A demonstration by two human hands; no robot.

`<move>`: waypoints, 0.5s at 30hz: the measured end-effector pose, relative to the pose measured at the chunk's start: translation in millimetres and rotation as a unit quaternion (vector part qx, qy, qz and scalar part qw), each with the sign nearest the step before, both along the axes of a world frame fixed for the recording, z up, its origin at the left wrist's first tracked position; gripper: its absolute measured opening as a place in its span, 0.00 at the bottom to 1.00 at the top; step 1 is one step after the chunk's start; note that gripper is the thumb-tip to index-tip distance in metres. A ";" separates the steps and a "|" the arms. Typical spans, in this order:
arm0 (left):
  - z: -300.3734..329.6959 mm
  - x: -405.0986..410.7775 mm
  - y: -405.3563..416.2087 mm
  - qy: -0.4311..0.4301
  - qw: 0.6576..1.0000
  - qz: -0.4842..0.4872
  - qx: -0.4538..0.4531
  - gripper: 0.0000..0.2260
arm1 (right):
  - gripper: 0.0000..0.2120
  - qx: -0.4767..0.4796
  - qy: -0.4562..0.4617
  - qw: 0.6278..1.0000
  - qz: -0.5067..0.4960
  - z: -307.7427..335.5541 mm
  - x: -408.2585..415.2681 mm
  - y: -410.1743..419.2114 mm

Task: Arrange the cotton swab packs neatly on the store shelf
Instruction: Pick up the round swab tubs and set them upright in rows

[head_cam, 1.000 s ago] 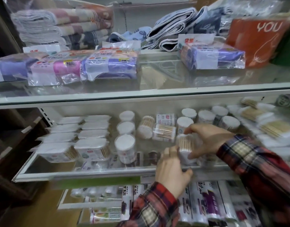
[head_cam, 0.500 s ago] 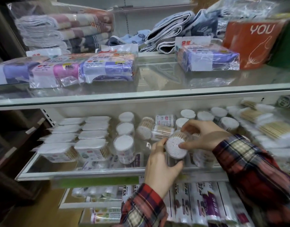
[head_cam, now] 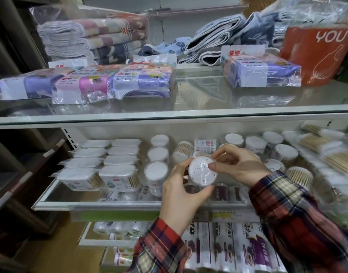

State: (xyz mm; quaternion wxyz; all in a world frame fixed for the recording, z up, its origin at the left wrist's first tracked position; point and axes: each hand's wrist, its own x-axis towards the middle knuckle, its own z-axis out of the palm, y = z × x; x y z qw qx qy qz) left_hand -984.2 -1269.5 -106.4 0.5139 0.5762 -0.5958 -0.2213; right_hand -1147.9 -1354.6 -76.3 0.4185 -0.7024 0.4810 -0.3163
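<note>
I see a round cotton swab pack (head_cam: 202, 171) tipped so its white swab-tip face points up at me, held above the front of the glass shelf (head_cam: 130, 205). My left hand (head_cam: 181, 196) grips it from below and the left, fingers curled round its wall; my right hand (head_cam: 238, 164) pinches its upper right edge, thumb on the face. Just left of it, three round tubs (head_cam: 156, 171) stand upright in a column, and beyond them flat rectangular packs (head_cam: 118, 176) sit in two rows. More round tubs (head_cam: 285, 154) stand behind my right hand. Wrapped bundles (head_cam: 141, 81) lie on the upper shelf (head_cam: 208, 115).
</note>
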 end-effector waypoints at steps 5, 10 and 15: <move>-0.5 7.5 2.5 0.028 1.000 -0.004 0.009 0.26 | 0.11 0.016 -0.021 1.000 -0.009 -9.6 9.4 5.5; 3.3 12.7 2.6 0.046 0.999 -0.018 0.005 0.22 | 0.27 0.016 -0.035 0.999 -0.010 -19.8 12.4 3.5; 7.6 26.2 -3.2 0.101 0.994 -0.027 0.039 0.24 | 0.20 0.050 -0.085 0.995 -0.007 -18.3 11.5 5.1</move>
